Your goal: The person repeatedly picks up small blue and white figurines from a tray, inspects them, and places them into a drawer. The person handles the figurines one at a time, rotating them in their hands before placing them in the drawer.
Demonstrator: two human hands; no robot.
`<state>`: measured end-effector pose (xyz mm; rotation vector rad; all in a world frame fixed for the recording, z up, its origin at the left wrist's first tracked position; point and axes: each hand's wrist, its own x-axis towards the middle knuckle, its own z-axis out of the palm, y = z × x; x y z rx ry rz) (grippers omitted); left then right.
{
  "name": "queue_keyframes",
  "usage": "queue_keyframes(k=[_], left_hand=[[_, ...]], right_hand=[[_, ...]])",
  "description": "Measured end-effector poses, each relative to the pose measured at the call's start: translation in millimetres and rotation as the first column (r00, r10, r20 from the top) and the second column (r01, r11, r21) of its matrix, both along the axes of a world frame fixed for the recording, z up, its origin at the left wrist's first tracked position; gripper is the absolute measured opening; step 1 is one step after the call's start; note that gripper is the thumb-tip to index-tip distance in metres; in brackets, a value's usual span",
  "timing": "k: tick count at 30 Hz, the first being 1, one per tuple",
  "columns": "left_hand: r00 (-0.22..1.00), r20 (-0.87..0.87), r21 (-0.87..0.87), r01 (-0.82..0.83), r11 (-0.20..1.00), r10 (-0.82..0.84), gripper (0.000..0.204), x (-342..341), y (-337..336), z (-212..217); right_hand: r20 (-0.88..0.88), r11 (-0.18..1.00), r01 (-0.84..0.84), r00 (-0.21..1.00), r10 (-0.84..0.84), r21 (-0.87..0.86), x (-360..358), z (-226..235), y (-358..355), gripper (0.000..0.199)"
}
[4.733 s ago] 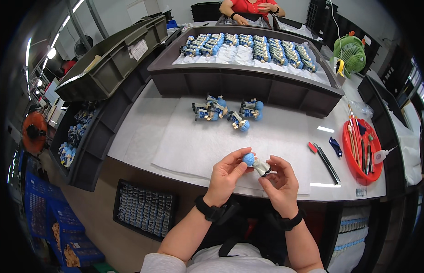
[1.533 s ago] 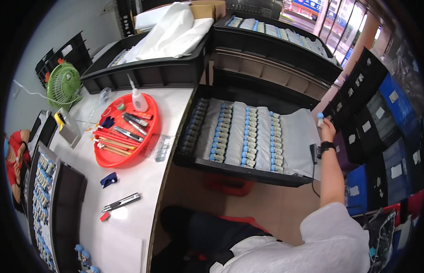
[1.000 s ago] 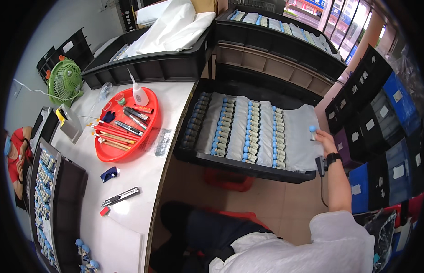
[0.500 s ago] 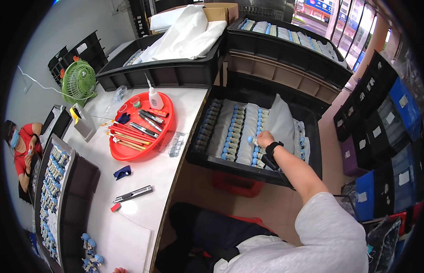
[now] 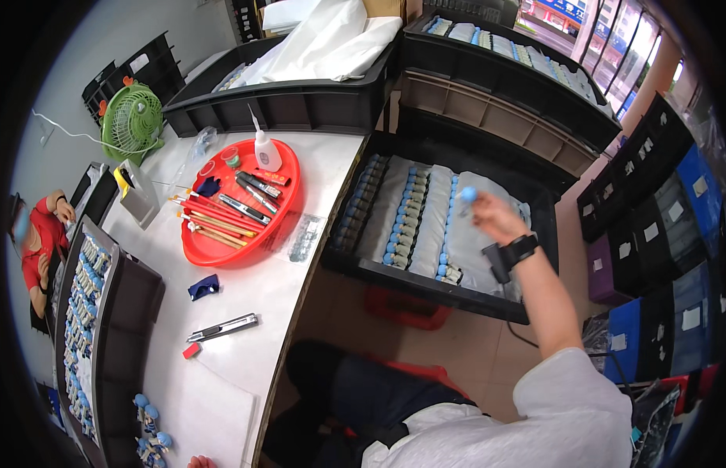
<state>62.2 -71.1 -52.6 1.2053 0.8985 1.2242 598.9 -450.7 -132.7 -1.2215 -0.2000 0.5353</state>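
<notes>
My right hand [image 5: 503,219] is closed on a small figurine [image 5: 470,195] with a round blue head, pinched between the fingertips. It hovers over a black crate [image 5: 425,282] holding rows of similar blue-headed figurines [image 5: 407,214] between strips of white padding. A white padding sheet [image 5: 478,243] lies under the hand on the crate's right side. At the lower edge, only a bit of my left hand [image 5: 201,462] shows, on the white table; its fingers are mostly cut off. Near it several blue-headed figurines [image 5: 151,429] lie beside a white sheet [image 5: 211,421].
On the table [image 5: 246,312] are a red tray [image 5: 215,253] with brushes, pens and a squeeze bottle [image 5: 266,152], a utility knife [image 5: 223,327] and a green fan [image 5: 131,121]. A tilted crate [image 5: 125,335] stands left. Across it, a person in red [image 5: 39,242] works. Crates [image 5: 495,86] stand behind.
My right hand has moved up and right, carrying the figurine off the row. The padding sheet that stood raised now lies flat. The view has shifted slightly.
</notes>
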Motion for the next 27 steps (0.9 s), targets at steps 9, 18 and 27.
queue_keyframes(k=[9,18,27], left_hand=[[1.0,-0.005,-0.001,-0.007,1.0,0.007,0.02,3,3,-1],[0.997,0.069,0.0,0.026,1.0,-0.026,0.021,-3,7,-7],[0.992,0.123,-0.003,0.006,1.0,-0.006,0.019,-7,4,-9]], right_hand=[[0.25,0.505,0.347,0.935,-0.251,-0.79,60,-106,-89,0.032],[0.268,0.541,0.301,0.953,-0.14,-0.786,36,-115,-46,0.035],[0.049,0.357,-0.065,0.952,0.302,-0.932,-21,-24,-48,0.025]])
